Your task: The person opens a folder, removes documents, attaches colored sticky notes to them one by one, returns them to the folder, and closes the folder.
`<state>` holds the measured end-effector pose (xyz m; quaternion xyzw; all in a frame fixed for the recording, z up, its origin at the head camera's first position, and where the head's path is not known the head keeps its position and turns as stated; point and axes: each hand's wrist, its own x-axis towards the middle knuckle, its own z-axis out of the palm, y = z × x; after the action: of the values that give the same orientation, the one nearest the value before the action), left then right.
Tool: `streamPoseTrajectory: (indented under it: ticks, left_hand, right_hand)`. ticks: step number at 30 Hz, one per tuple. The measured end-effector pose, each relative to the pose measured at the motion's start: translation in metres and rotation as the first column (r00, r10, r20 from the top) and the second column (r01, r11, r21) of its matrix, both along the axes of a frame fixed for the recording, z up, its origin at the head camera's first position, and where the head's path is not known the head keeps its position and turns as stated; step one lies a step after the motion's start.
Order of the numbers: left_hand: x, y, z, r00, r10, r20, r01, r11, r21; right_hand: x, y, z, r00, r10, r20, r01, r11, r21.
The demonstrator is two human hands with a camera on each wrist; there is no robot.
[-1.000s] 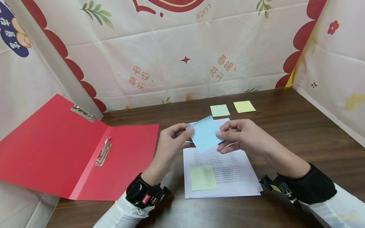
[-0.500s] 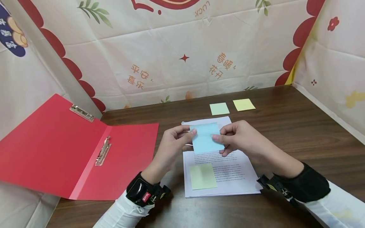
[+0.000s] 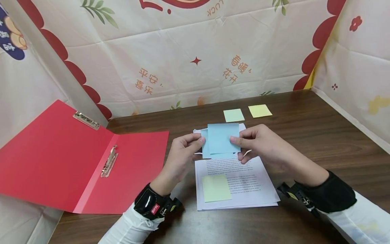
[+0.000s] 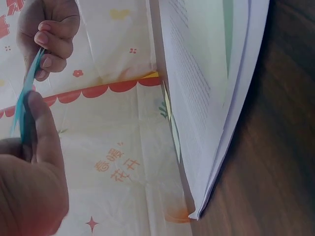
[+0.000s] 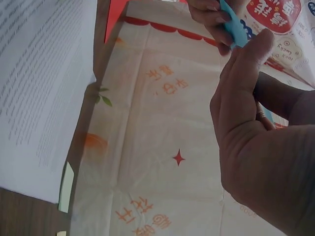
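Both hands hold a small blue sticky-note pad (image 3: 222, 139) in the air above the far end of a stack of printed pages (image 3: 240, 184). My left hand (image 3: 198, 140) pinches the pad's left edge, where a rear blue layer shows. My right hand (image 3: 236, 140) pinches the right edge of the front blue sheet, which sits offset up and to the right of the rear layer. In the left wrist view the blue pad (image 4: 27, 93) appears edge-on between thumb and fingers. The right wrist view shows the blue pad (image 5: 234, 24) above my right thumb.
A pale green sticky note (image 3: 216, 188) is stuck on the pages' near left corner. A green pad (image 3: 233, 115) and a yellow pad (image 3: 260, 110) lie farther back. An open red folder (image 3: 76, 162) with a metal clip (image 3: 109, 162) lies left. Printed cloth walls enclose the wooden table (image 3: 320, 135).
The blue pad turned from tilted to square and rose slightly away from me. A front blue sheet now stands offset from the layer behind it.
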<state>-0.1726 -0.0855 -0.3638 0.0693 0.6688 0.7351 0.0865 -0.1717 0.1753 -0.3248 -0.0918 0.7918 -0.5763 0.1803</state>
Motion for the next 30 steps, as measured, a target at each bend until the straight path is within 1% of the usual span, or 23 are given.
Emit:
streamPoseTrajectory:
  ticks: [4,8,10,12,15,19,22,26,30]
  left_hand:
    - [-0.003,-0.002,0.003,0.996,0.092,-0.004,-0.092,0.996,-0.019]
    - [-0.005,-0.005,0.006,0.990,0.138,-0.015,-0.138,0.990,-0.039]
    - [-0.005,-0.005,0.007,0.989,0.150,-0.014,-0.151,0.988,-0.044]
    - [-0.005,-0.005,0.008,0.988,0.157,-0.012,-0.157,0.986,-0.047]
    - [-0.005,-0.005,0.008,0.987,0.157,-0.011,-0.158,0.987,-0.044]
    - [-0.004,-0.005,0.008,0.988,0.151,-0.018,-0.151,0.988,-0.037]
    - [-0.004,-0.005,0.008,0.989,0.147,-0.021,-0.148,0.988,-0.034]
    - [-0.004,-0.004,0.008,0.990,0.139,-0.022,-0.140,0.990,-0.034]
    - [-0.003,-0.004,0.008,0.991,0.131,-0.018,-0.131,0.991,-0.037]
  right_hand:
    - [-0.011,0.014,0.004,0.997,-0.063,-0.053,0.065,0.998,0.020]
    - [-0.027,0.033,0.003,0.990,-0.106,-0.090,0.114,0.990,0.086]
    - [-0.035,0.039,-0.001,0.991,-0.106,-0.079,0.116,0.985,0.129]
    - [-0.042,0.042,-0.008,0.993,-0.095,-0.072,0.107,0.975,0.192]
    - [-0.049,0.038,-0.022,0.997,-0.057,-0.044,0.067,0.957,0.282]
    - [-0.050,0.025,-0.043,1.000,0.018,0.007,-0.019,0.914,0.405]
    - [-0.045,0.017,-0.055,0.998,0.054,0.013,-0.054,0.873,0.485]
    - [-0.039,0.009,-0.063,0.998,0.067,-0.020,-0.044,0.821,0.570]
    - [-0.033,0.003,-0.064,0.998,0.056,-0.031,-0.024,0.784,0.620]
